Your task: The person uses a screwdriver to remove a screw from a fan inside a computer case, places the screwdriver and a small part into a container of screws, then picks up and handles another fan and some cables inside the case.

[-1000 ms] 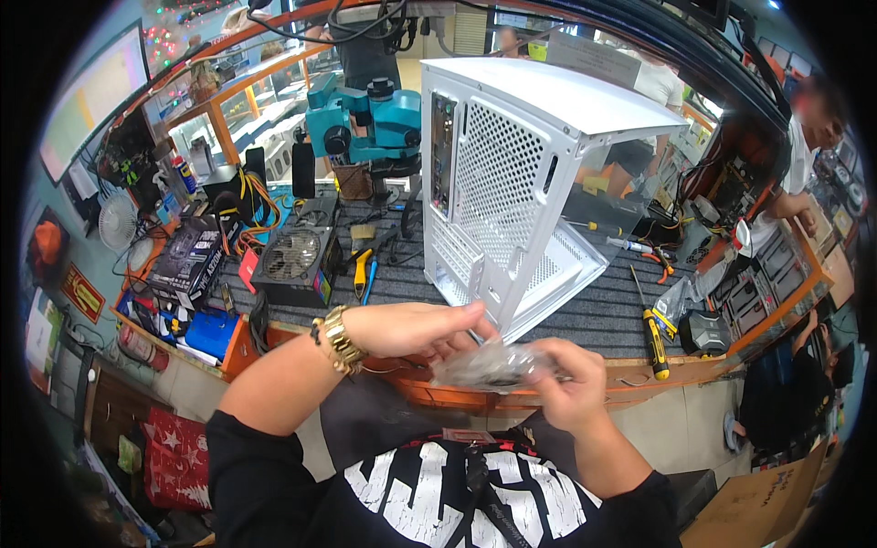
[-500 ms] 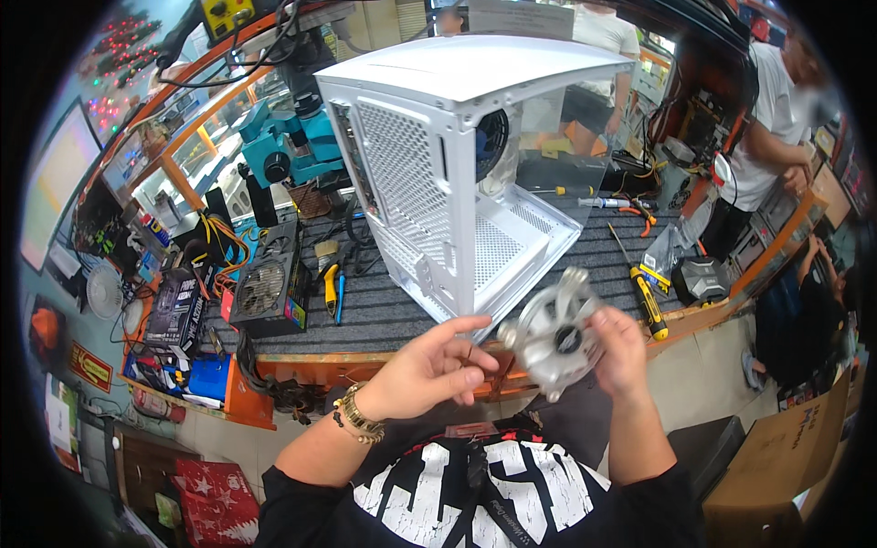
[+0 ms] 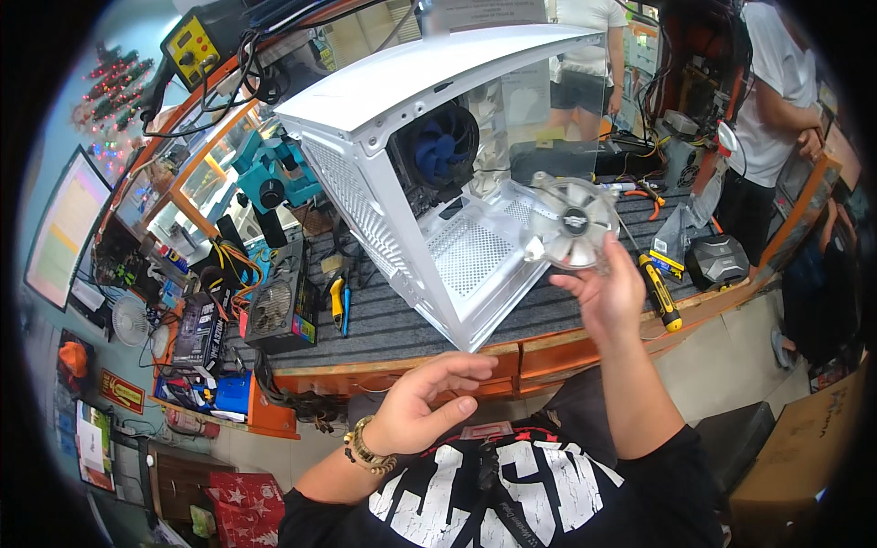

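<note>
A white computer case (image 3: 429, 68) stands on the bench with one side open, showing a blue-bladed fan (image 3: 443, 146) in a black frame inside and a perforated floor. My right hand (image 3: 596, 292) grips a clear plastic fan (image 3: 571, 224) with a dark hub by its lower edge, held up in front of the case's opening. My left hand (image 3: 431, 393) is empty below the near corner of the case, its fingers loosely curved and apart.
Power supply (image 3: 281, 320), black box (image 3: 196, 338), yellow-handled cutter (image 3: 338, 301) and teal device (image 3: 260, 164) sit left. Screwdriver (image 3: 660, 292), orange-handled tool (image 3: 656, 205) and dark device (image 3: 717, 262) are right. People stand behind the case (image 3: 585, 64) and at right (image 3: 776, 137); cardboard box (image 3: 795, 447) lies lower right.
The clear fan, earlier blurred between both hands, is now raised up and rightward in my right hand. My left hand has let go and lowered. The view has shifted, showing more of the case's inside.
</note>
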The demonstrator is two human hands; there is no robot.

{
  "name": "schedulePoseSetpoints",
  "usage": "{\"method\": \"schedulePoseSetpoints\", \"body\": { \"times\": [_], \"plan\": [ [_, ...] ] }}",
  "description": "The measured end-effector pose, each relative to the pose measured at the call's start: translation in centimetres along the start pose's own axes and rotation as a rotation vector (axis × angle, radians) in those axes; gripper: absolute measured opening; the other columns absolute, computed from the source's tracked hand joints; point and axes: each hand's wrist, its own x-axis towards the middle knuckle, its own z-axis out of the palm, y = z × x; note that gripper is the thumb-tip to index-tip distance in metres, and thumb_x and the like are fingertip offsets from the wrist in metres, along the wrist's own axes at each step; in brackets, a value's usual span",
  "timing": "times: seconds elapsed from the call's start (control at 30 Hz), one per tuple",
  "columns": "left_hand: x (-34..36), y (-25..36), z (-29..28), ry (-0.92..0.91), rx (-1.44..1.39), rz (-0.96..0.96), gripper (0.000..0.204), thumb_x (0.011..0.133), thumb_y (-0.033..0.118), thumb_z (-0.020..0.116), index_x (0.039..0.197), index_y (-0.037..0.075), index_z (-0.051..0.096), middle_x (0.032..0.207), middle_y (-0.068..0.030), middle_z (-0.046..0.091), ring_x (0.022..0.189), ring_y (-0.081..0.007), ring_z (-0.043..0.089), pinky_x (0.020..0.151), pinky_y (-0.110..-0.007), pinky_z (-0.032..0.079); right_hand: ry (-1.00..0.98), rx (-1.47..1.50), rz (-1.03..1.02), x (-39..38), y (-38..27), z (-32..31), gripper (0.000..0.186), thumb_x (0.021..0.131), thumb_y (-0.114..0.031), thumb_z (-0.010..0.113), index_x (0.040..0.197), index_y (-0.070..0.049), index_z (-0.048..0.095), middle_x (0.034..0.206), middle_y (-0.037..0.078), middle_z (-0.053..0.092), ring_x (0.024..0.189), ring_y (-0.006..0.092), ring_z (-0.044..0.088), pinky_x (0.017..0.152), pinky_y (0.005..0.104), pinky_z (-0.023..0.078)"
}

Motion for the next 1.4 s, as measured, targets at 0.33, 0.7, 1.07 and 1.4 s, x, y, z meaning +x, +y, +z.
{"method": "schedulePoseSetpoints", "body": {
  "times": [0.33,0.7,1.07,1.4],
  "plan": [
    [0.1,-0.3,0.2,-0.048,0.233,0.008,0.028,0.106,0.007,0.070,0.132,-0.002,0.072,0.128,-0.0137,0.077,0.118,-0.0214,0.074,0.105,-0.037,0.057,-0.105,0.004,0.213,-3.0,4.3,3.6,0.033,0.113,-0.025,0.059,0.136,-0.002,0.051,0.130,0.019,0.069,0.116,0.0336,0.075,0.093,0.0518,0.067],
    [1.2,-3.0,-0.6,-0.004,0.068,-0.153,0.046,0.115,0.027,0.061,0.149,-0.003,0.060,0.135,-0.0173,0.074,0.124,-0.0249,0.072,0.108,-0.038,0.055,-0.235,0.018,0.223,-4.6,1.7,-2.1,0.042,0.106,-0.015,0.057,0.145,0.000,0.049,0.137,0.020,0.066,0.117,0.0367,0.074,0.088,0.0547,0.068],
    [5.6,-4.9,1.7,-0.173,-0.409,-0.065,0.092,0.108,0.062,0.061,0.167,-0.003,0.035,0.151,-0.0187,0.062,0.139,-0.0249,0.059,0.117,-0.042,0.046,-0.454,-0.110,0.347,-10.7,1.8,-15.6,0.061,0.077,0.000,0.066,0.137,-0.001,0.054,0.126,0.009,0.070,0.114,0.0216,0.071,0.103,0.0360,0.055],
    [-1.4,-4.7,-2.5,0.144,-0.240,0.265,0.029,0.105,0.019,0.075,0.124,-0.001,0.065,0.121,-0.0097,0.065,0.116,-0.0205,0.066,0.109,-0.038,0.051,-0.816,-0.603,0.230,-10.1,5.0,-7.3,0.036,0.085,0.006,0.065,0.120,-0.003,0.064,0.109,0.003,0.071,0.102,0.0115,0.068,0.091,0.0310,0.055]
  ]
}}
